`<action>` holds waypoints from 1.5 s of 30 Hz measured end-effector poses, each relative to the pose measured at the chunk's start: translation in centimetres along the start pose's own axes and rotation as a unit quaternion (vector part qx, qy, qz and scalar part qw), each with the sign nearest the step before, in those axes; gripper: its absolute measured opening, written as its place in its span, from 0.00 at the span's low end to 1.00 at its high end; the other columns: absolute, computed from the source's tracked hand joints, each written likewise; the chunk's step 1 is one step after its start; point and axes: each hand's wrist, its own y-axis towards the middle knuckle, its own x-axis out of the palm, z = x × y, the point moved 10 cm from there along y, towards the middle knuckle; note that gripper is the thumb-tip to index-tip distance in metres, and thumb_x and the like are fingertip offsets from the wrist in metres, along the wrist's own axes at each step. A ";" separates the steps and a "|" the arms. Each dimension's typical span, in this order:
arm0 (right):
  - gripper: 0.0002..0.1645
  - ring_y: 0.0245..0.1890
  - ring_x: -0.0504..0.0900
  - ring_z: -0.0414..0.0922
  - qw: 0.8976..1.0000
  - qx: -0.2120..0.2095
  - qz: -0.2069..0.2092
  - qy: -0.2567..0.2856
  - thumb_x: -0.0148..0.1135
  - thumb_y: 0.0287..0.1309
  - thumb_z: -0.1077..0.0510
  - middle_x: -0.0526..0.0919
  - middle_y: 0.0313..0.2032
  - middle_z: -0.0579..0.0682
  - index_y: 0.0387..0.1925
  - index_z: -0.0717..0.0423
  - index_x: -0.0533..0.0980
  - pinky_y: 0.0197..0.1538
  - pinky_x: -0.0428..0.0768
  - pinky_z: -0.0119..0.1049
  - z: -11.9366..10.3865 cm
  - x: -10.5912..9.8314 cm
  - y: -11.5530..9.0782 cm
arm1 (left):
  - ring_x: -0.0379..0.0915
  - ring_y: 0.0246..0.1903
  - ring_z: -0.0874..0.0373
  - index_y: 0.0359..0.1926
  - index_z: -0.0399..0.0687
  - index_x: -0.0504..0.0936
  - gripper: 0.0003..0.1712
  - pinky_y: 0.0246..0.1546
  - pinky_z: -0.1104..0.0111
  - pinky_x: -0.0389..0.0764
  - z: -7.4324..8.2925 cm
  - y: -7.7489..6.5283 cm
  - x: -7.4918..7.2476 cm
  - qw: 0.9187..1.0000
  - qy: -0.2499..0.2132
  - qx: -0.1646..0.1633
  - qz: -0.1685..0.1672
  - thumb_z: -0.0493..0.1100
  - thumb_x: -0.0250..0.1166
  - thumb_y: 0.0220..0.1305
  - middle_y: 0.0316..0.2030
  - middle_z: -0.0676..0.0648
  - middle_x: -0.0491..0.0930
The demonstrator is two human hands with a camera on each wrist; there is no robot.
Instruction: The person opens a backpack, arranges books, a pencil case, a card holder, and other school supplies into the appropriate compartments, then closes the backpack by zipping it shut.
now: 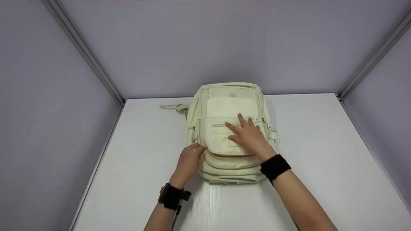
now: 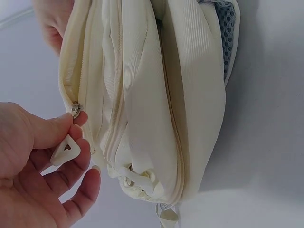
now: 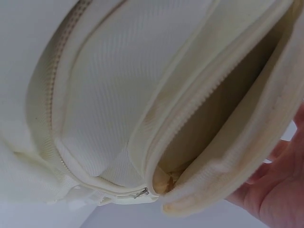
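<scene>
A cream backpack (image 1: 232,107) lies on the white table with its front up. At the lower left of its front pocket, my left hand (image 1: 190,159) pinches a zipper pull. The left wrist view shows thumb and forefinger at the metal slider (image 2: 76,110), with the pull's triangular tab (image 2: 65,151) hanging across the fingers. My right hand (image 1: 250,136) rests on the pocket's front panel, fingers spread. In the right wrist view the front pocket (image 3: 216,111) gapes along its zipper, and part of the right hand (image 3: 280,185) shows outside the panel.
A loose strap (image 1: 173,106) sticks out left of the backpack, and a side buckle (image 1: 272,134) sits at its right. The white table (image 1: 144,138) is enclosed by pale walls (image 1: 224,41) at the back and both sides.
</scene>
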 end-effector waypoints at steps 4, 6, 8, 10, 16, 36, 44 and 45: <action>0.35 0.70 0.41 0.72 1.000 0.003 -0.005 0.006 0.49 0.68 0.34 0.39 0.76 0.60 0.73 0.28 0.57 0.61 0.53 0.73 0.0 0.0 0.0 | 0.79 0.34 0.54 0.39 0.41 0.87 0.05 0.35 0.63 0.79 0.5 -0.2 0.3 0.999 -0.014 0.011 -0.036 0.32 0.66 0.63 0.33 0.48 0.81; 0.35 0.70 0.41 0.72 1.000 0.005 -0.005 0.006 0.49 0.68 0.34 0.39 0.76 0.60 0.73 0.27 0.57 0.61 0.53 0.73 0.1 0.0 0.0 | 0.79 0.33 0.55 0.39 0.41 0.87 0.06 0.34 0.65 0.79 0.8 -0.1 0.4 0.998 -0.015 0.015 -0.056 0.32 0.66 0.64 0.32 0.49 0.81; 0.35 0.70 0.41 0.73 1.000 0.007 -0.006 0.003 0.48 0.68 0.33 0.39 0.76 0.60 0.73 0.27 0.56 0.61 0.52 0.73 0.2 0.0 0.0 | 0.78 0.31 0.57 0.39 0.42 0.87 0.05 0.32 0.66 0.78 1.0 -0.1 0.5 0.997 -0.017 0.019 -0.071 0.33 0.65 0.64 0.31 0.50 0.80; 0.35 0.70 0.41 0.73 1.000 0.009 -0.008 0.002 0.48 0.68 0.33 0.38 0.76 0.60 0.73 0.27 0.56 0.61 0.52 0.73 0.2 0.1 0.0 | 0.76 0.30 0.58 0.39 0.43 0.87 0.05 0.32 0.66 0.78 1.2 0.0 0.7 0.995 -0.023 0.021 -0.090 0.34 0.65 0.65 0.30 0.51 0.79; 0.35 0.70 0.42 0.72 1.000 0.009 -0.005 -0.008 0.49 0.67 0.33 0.39 0.76 0.59 0.73 0.28 0.57 0.61 0.54 0.73 0.1 0.0 0.1 | 0.78 0.34 0.59 0.38 0.45 0.87 0.05 0.35 0.67 0.78 2.8 0.1 1.5 0.988 -0.033 0.053 -0.140 0.33 0.66 0.64 0.32 0.53 0.81; 0.22 0.62 0.66 0.59 0.984 -0.112 0.136 -0.019 0.68 0.62 0.54 0.66 0.64 0.63 0.57 0.50 0.79 0.58 0.71 0.52 -2.9 -2.3 -3.1 | 0.71 0.23 0.66 0.33 0.44 0.84 0.04 0.26 0.72 0.73 5.0 1.0 3.3 0.984 -0.070 0.021 -0.163 0.38 0.66 0.66 0.24 0.55 0.77; 0.13 0.25 0.72 0.35 0.976 -0.197 0.047 0.083 0.67 0.57 0.65 0.82 0.29 0.44 0.45 0.55 0.84 0.29 0.74 0.32 -7.1 0.7 -5.5 | 0.67 0.20 0.66 0.46 0.39 0.71 0.12 0.21 0.74 0.69 5.8 1.6 1.9 0.978 -0.166 0.041 -0.119 0.33 0.64 0.65 0.23 0.52 0.75; 0.11 0.24 0.71 0.35 0.976 -0.194 0.032 0.096 0.66 0.56 0.65 0.82 0.28 0.43 0.42 0.55 0.84 0.29 0.73 0.32 -7.2 1.2 -5.5 | 0.68 0.20 0.66 0.46 0.39 0.70 0.12 0.22 0.74 0.70 6.0 1.7 1.9 0.976 -0.177 0.045 -0.118 0.33 0.64 0.65 0.23 0.52 0.76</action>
